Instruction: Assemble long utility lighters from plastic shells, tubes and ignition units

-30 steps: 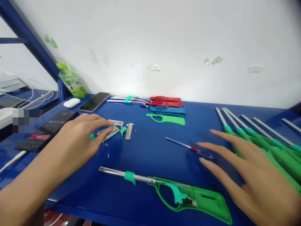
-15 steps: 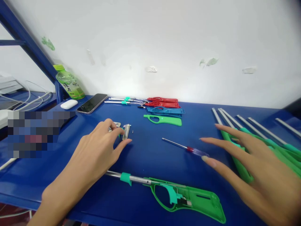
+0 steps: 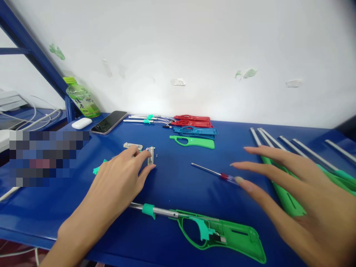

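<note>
My left hand (image 3: pixel 119 174) reaches over the blue table, its thumb and index finger at a small clear tank (image 3: pixel 151 155). Just beyond its fingers lies another clear tank (image 3: pixel 134 146). My right hand (image 3: pixel 300 189) is spread, holding nothing, with its thumb tip by the clear handle of a screwdriver (image 3: pixel 224 177). Nearest me lies a green lighter half-shell (image 3: pixel 241 237) with a metal tube, a teal trigger (image 3: pixel 204 230) and a black part inside. Green shells with tubes (image 3: pixel 289 200) lie partly hidden under my right hand.
Red shells (image 3: pixel 191 123), blue shells (image 3: pixel 197 131) and a light green shell (image 3: pixel 200 142) lie near the wall. At the back left are a phone (image 3: pixel 109 122), a white case (image 3: pixel 81 123) and a green bottle (image 3: pixel 82 99). A tiny pin (image 3: pixel 157 156) lies right of the tank.
My right hand has shifted slightly left over the screwdriver handle. My left hand has moved a little, uncovering the further tank and a teal piece to its left.
</note>
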Tool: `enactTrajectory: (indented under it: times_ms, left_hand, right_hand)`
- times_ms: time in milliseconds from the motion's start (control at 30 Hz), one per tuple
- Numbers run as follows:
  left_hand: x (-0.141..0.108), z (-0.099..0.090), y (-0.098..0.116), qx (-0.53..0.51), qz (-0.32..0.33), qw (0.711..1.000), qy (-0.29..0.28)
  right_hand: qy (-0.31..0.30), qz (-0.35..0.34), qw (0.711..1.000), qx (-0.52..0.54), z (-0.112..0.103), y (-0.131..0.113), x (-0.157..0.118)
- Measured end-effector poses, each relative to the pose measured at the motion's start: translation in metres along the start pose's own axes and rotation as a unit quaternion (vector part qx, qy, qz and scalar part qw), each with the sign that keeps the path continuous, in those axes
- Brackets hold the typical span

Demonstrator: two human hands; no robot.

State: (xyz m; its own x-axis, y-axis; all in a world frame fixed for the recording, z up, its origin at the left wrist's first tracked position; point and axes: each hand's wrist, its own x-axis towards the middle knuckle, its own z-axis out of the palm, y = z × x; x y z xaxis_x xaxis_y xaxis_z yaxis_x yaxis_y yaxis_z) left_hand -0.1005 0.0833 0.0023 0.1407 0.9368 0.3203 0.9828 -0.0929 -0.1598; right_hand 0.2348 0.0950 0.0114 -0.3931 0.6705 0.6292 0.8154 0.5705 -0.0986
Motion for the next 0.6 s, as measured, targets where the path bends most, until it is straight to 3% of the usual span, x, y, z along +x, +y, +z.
enactTrajectory:
  times_ms: [300, 600]
  left_hand:
    - [-0.007, -0.003, -0.006, -0.062, 0.076, 0.995, -0.026]
    - [-0.011, -0.006, 0.01, -0.081, 0.045, 0.99, -0.107]
  right_hand:
    - [0.0, -0.016, 1.0, 0.015, 0.0, -0.002, 0.001]
    - [-0.003, -0.037, 0.999, 0.019, -0.001, -0.003, 0.002]
